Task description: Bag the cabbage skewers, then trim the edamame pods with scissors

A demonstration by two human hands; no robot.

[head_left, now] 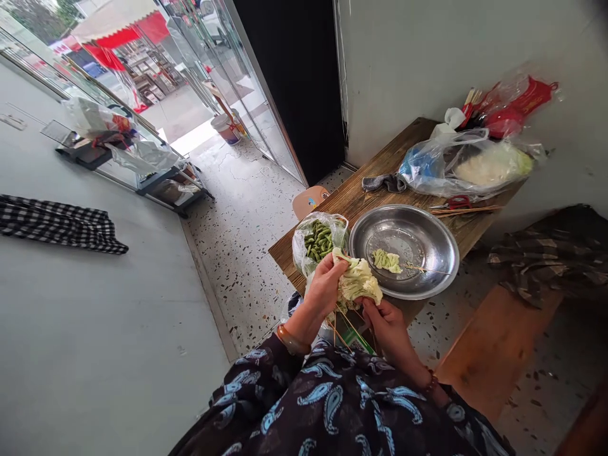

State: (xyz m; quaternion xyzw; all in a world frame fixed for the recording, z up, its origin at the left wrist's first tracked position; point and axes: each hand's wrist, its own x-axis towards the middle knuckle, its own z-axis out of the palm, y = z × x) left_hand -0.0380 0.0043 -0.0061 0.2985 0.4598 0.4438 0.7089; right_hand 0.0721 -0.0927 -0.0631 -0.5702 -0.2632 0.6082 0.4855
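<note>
Between my two hands is a piece of pale cauliflower [360, 278]. My left hand [324, 288] grips its left side, thumb and fingers closed on the stalks. At its lower right edge, my right hand [387, 323] pinches it with closed fingers. Thin wooden skewers [338, 329] show below the cauliflower, between my wrists; what they rest in is partly hidden. Just beyond my hands, a wide metal basin [439, 253] holds a small cauliflower piece [386, 260] and a skewer with green bits. A plastic bag of green pods [320, 240] stands beside the basin, behind my left hand.
On the wooden table [351, 193] lie a grey cloth [384, 182], red-handled scissors [458, 202], loose skewers [468, 210] and a clear bag with cauliflower [494, 164]. An orange-brown bench [503, 342] stands at right. A stool [308, 201] is beyond the table, near the glass door.
</note>
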